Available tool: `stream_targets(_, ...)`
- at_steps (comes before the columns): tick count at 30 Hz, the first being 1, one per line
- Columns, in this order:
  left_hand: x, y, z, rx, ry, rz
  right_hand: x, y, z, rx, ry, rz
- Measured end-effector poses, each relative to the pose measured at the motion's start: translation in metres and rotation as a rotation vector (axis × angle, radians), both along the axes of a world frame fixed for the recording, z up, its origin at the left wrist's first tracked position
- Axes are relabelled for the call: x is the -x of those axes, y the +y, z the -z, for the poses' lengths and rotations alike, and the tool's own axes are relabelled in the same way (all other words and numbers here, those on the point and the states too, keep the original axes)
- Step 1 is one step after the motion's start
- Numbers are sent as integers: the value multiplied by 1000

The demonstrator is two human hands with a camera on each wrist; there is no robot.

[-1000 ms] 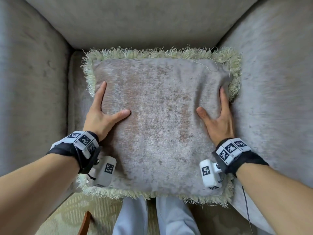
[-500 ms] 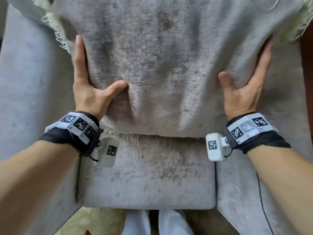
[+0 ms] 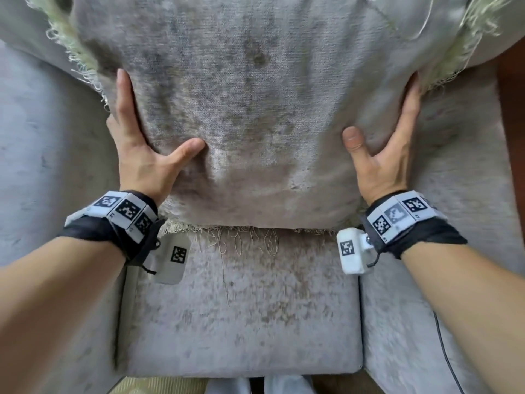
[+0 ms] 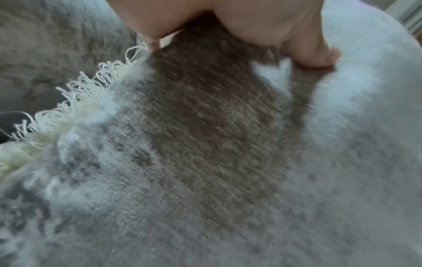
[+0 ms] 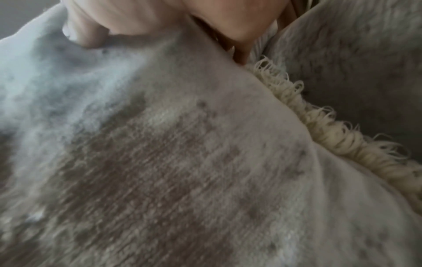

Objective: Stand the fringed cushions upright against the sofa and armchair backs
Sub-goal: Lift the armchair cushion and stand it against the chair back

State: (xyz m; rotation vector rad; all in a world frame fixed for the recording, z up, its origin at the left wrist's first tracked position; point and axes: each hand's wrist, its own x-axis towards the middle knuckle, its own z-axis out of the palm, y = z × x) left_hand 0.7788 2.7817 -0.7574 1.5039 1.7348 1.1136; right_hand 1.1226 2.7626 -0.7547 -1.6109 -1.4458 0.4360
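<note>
From the head camera I see my left hand (image 3: 142, 155) and my right hand (image 3: 383, 155) on the fringed cushion (image 3: 250, 109). The cushion stands up on the armchair seat (image 3: 241, 322), with its bottom edge on the seat and its top leaning toward the armchair back (image 3: 17, 27). My left hand holds the cushion's left side. Its fingers go up along the edge and the thumb presses into the front. My right hand holds the right side the same way, with its thumb on the front too. The pale fringe (image 3: 74, 52) sticks out past both hands. Loose threads hang from the bottom edge onto the seat. Both wrists wear black bands with white blocks (image 3: 125, 211) that have black square marks on them. A thin dark cable (image 3: 446, 351) runs down the right armrest.

From the left wrist camera I see the cushion's soft grey cloth very close and blurry. My left thumb (image 4: 308, 45) pushes a dent into it. The cream fringe runs along the edge on the left. I cannot see the other fingertips here.

From the right wrist camera I see the same grey cloth, also blurry. My right thumb (image 5: 86, 28) presses down on it. The curly fringe runs down the right edge, and the rest of the hand wraps that edge.
</note>
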Motion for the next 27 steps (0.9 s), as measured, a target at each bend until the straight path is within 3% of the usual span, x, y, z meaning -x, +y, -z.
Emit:
stream_targets(6,-2,-18,-35,146,204,-55,3,-28,-38,241,-110,101)
stream_targets(12,-11,-33,-94,260,352,-58,18,-50,-94,319,-308,12)
stream_targets(16,-19,-47,-137,344,373,121,32,-63,-143,600,-437,-152)
stream_targets(20,-33,-66,-188,432,359,425,47,-83,-195,829,-513,-333)
stream_targets(23,-41,-80,-231,467,452,640,58,-100,-239,901,-589,-415)
stream_targets(27,-46,-94,-289,417,640,782,62,-111,-305,894,-630,-455)
